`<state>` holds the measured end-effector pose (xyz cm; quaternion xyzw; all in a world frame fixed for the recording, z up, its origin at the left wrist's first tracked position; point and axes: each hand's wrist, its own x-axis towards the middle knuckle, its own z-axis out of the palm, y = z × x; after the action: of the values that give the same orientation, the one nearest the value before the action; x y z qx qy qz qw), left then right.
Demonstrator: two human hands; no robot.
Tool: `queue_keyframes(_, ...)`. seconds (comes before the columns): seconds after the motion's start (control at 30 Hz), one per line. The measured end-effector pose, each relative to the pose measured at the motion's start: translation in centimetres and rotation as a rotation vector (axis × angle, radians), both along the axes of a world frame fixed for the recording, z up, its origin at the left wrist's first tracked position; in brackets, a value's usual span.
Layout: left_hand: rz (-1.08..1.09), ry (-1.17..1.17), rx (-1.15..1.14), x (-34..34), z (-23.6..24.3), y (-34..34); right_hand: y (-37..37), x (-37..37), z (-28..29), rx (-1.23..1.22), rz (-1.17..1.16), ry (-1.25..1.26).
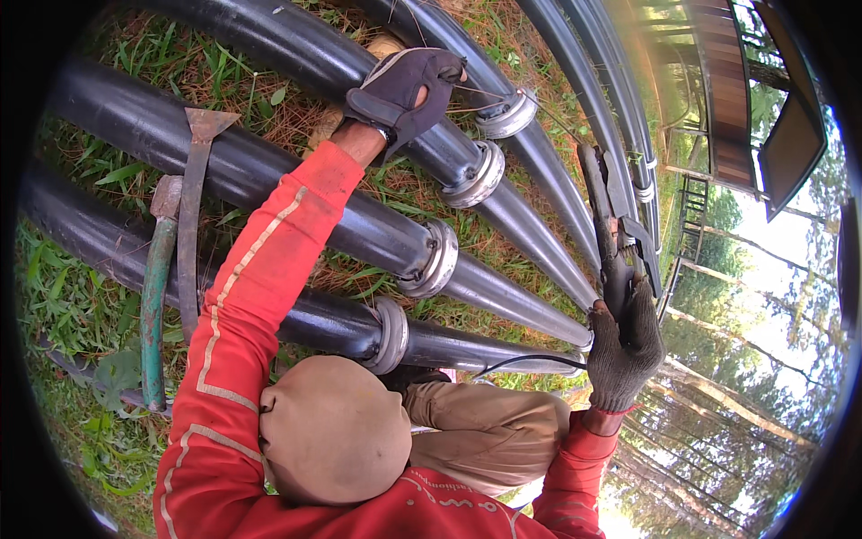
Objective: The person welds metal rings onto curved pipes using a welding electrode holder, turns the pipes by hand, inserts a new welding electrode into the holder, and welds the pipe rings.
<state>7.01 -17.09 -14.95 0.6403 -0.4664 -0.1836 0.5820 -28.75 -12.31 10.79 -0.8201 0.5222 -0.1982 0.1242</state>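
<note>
My left hand (404,97), in a black glove with a bare thumb showing, is curled closed above the black pipes. A thin rod (489,93) sticks out from its fingers toward a grey flange ring (509,114). My right hand (626,349), in a dark knitted glove, is wrapped round a dark welding electrode holder (614,235). A thin line (558,122) runs from the holder's jaw toward that ring; whether it touches the ring I cannot tell. A black cable (530,358) reaches toward my right hand.
Several black pipes (296,202) with flange rings (433,260) lie side by side over grass. A green-handled hammer (154,305) and a flat metal scraper (193,211) rest on the left pipes. My tan-trousered leg (489,422) is bent below. A wooden building (718,99) stands right.
</note>
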Motion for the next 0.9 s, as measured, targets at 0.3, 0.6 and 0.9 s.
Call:
queue_keyframes(0.3, -0.012, -0.005, -0.005, 0.1, -0.2, -0.1, 0.1, 0.4, 0.0, 0.04, -0.055, -0.032)
queue_keyframes(0.6, -0.01, 0.054, 0.0, -0.2, -0.5, -0.4, -0.1, 0.2, -0.3, 0.002, -0.015, -0.021)
queue_keyframes(0.9, -0.034, 0.013, -0.102, 0.1, -1.8, -0.7, -0.6, -0.8, -0.5, -0.033, 0.077, -0.005)
